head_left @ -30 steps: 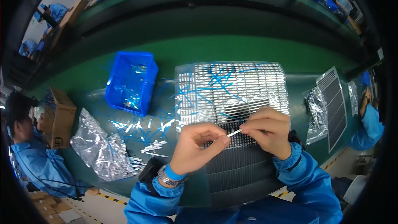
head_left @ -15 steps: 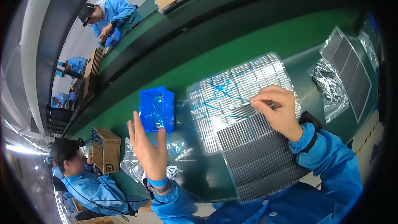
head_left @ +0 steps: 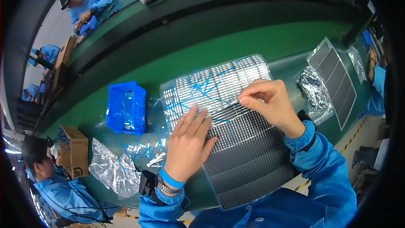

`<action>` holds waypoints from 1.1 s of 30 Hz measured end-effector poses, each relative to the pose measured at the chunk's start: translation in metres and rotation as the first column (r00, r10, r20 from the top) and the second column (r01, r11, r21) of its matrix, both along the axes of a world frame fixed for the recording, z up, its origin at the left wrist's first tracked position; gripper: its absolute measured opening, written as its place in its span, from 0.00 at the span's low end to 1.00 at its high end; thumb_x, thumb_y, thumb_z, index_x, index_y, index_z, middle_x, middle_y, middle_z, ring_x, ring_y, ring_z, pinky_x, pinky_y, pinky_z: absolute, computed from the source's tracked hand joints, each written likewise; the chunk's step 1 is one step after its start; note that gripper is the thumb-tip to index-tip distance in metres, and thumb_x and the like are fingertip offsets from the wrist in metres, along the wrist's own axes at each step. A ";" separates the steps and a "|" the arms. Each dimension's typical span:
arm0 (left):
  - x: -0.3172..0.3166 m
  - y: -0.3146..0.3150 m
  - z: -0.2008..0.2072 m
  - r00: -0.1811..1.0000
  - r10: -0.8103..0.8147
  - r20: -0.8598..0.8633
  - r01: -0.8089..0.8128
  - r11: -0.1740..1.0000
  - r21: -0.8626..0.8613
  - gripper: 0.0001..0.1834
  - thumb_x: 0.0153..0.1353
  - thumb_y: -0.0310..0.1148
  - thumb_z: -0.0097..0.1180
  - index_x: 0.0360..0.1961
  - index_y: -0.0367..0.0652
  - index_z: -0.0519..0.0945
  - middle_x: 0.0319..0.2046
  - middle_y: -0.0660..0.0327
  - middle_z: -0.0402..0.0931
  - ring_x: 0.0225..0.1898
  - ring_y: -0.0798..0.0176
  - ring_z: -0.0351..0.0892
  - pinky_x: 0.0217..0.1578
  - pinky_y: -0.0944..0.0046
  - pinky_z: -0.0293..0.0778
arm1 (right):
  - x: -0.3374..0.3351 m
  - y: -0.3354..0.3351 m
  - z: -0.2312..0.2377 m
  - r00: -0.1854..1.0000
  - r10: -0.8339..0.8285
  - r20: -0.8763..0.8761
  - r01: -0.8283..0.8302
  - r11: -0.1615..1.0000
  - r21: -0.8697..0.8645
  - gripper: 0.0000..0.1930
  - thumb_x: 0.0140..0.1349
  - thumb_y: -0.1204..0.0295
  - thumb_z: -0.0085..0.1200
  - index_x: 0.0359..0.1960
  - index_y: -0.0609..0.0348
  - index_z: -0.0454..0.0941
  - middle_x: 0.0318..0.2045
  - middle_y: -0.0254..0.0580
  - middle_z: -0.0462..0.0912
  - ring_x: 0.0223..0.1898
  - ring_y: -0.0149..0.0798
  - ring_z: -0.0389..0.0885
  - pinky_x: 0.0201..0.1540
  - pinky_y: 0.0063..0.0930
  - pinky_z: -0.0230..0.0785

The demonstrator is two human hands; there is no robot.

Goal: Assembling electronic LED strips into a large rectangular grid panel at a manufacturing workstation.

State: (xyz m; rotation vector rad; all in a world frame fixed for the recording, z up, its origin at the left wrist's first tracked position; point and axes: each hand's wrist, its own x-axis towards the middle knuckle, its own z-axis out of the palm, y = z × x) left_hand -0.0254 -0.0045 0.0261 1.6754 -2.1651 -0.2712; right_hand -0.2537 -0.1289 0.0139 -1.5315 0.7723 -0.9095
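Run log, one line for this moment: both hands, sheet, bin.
left hand: spread over striped sheet | right hand: thumb and forefinger pinched over sheet, contents unclear | blue bin: left of sheet

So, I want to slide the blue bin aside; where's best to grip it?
Probably pinch the right-hand wall of the blue bin over its rim, coming from above and the right: it's upright, open-topped, and that side faces the left hand.
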 end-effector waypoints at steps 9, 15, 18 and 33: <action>0.006 -0.002 -0.028 0.962 0.082 -0.259 -0.077 0.997 0.032 0.20 0.54 0.26 0.71 0.50 0.38 0.86 0.58 0.51 0.82 0.65 0.43 0.77 0.61 0.50 0.76 | 0.009 -0.007 -0.021 0.985 0.009 -0.174 0.006 0.997 0.083 0.07 0.62 0.78 0.69 0.41 0.66 0.90 0.36 0.43 0.90 0.35 0.27 0.86 0.38 0.19 0.77; 0.010 -0.002 -0.031 0.940 0.086 -0.329 -0.067 0.995 0.067 0.17 0.53 0.24 0.72 0.45 0.37 0.85 0.59 0.52 0.81 0.67 0.43 0.75 0.62 0.49 0.76 | 0.015 -0.004 -0.020 0.944 -0.038 -0.328 0.020 0.998 -0.059 0.07 0.58 0.78 0.71 0.38 0.63 0.91 0.34 0.43 0.90 0.30 0.27 0.83 0.32 0.19 0.73; 0.012 -0.003 -0.030 0.928 0.102 -0.359 -0.068 0.992 0.105 0.18 0.53 0.24 0.72 0.46 0.37 0.82 0.59 0.52 0.81 0.68 0.42 0.74 0.63 0.49 0.75 | 0.017 -0.004 -0.021 0.920 -0.093 -0.381 0.024 0.983 -0.182 0.07 0.55 0.77 0.72 0.36 0.61 0.91 0.32 0.44 0.90 0.27 0.30 0.83 0.30 0.21 0.73; 0.016 -0.005 -0.031 0.936 0.088 -0.342 -0.032 0.985 0.167 0.24 0.52 0.26 0.71 0.54 0.38 0.86 0.61 0.54 0.80 0.67 0.45 0.74 0.63 0.51 0.75 | 0.013 -0.005 -0.021 0.868 -0.141 -0.476 -0.011 0.953 -0.303 0.11 0.49 0.77 0.76 0.36 0.55 0.93 0.33 0.36 0.84 0.30 0.29 0.82 0.31 0.22 0.73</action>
